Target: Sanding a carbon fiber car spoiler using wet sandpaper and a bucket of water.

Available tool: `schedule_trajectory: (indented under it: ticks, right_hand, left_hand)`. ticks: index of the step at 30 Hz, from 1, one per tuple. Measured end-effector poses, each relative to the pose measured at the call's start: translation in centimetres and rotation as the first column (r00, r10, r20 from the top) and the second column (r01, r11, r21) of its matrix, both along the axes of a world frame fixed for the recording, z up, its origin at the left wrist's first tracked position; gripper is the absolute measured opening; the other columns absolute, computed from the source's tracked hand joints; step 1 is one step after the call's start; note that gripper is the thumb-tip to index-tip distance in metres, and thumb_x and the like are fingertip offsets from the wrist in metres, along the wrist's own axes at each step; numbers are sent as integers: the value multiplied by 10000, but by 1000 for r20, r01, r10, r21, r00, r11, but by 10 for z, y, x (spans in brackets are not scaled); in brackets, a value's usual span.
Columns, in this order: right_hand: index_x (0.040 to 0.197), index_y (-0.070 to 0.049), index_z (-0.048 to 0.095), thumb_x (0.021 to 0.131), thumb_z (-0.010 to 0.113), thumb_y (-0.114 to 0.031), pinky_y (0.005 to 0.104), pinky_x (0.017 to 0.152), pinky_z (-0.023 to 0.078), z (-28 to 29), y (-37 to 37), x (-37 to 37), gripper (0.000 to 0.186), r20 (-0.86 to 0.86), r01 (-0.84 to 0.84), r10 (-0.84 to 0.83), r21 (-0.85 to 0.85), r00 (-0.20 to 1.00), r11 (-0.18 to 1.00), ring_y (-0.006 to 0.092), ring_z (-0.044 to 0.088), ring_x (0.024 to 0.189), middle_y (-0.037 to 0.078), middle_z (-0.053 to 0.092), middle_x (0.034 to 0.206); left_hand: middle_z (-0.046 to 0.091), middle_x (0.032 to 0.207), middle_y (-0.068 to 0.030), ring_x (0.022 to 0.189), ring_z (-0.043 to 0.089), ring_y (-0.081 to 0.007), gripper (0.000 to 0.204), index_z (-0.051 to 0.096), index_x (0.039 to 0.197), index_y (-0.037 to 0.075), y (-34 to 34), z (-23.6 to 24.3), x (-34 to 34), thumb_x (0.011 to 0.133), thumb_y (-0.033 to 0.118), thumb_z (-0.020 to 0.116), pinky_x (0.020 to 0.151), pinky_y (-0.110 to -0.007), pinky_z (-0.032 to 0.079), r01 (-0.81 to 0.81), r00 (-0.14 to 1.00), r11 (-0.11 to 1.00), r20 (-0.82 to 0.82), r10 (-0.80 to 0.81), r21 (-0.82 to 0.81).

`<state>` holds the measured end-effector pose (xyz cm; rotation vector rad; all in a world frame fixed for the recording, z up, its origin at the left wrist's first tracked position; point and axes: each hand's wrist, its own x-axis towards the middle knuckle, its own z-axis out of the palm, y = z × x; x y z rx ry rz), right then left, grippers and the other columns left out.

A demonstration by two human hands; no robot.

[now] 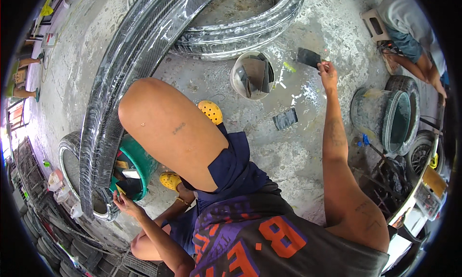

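Observation:
My right hand (pixel 327 75) pinches a dark sheet (pixel 308 56) above the wet floor. Another dark piece (pixel 285 118) lies below it, beside a white bucket (pixel 236 77) holding several dark and brown sheets. My left hand (pixel 127 205) pinches a small yellowish-dark piece (pixel 122 188) at the rim of a teal bucket (pixel 144 154) with assorted pieces inside. A long carbon-fibre weave panel (pixel 98 128), streaked with white, leans beside my bent leg (pixel 168 132); its upper part crosses a large tyre-like ring.
Large stacked rings (pixel 226 41) lie at the top. A person (pixel 409 41) sits at right, near a water-filled drum (pixel 373 120), tyres and a cluttered bench (pixel 426 190). Another person's legs (pixel 24 92) show at far left. Tyres (pixel 50 238) pile up at lower left.

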<state>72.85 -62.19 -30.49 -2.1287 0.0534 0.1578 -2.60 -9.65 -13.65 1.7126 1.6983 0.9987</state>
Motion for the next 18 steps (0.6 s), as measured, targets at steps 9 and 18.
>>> schedule_trajectory:
  ticks: [9,18]
  right_hand:
    - [1098,-55,574,1015,682,-124,348,968,555,174,44,-30,153,169,-304,264,283,949,910,195,683,1183,142,716,1242]
    - [820,-15,711,760,778,36,424,1176,422,277,115,-70,103,637,-515,503,-188,585,837,353,513,1456,199,493,1594]
  left_hand:
    - [655,1091,-77,929,577,-159,296,606,1337,39,4,-21,4,1059,139,624,802,-297,480,-28,999,999,34,30,-34]
    - [550,875,10,772,464,-88,272,592,1320,37,-4,-32,7,1073,151,607,655,-255,376,-20,997,1000,74,18,19]
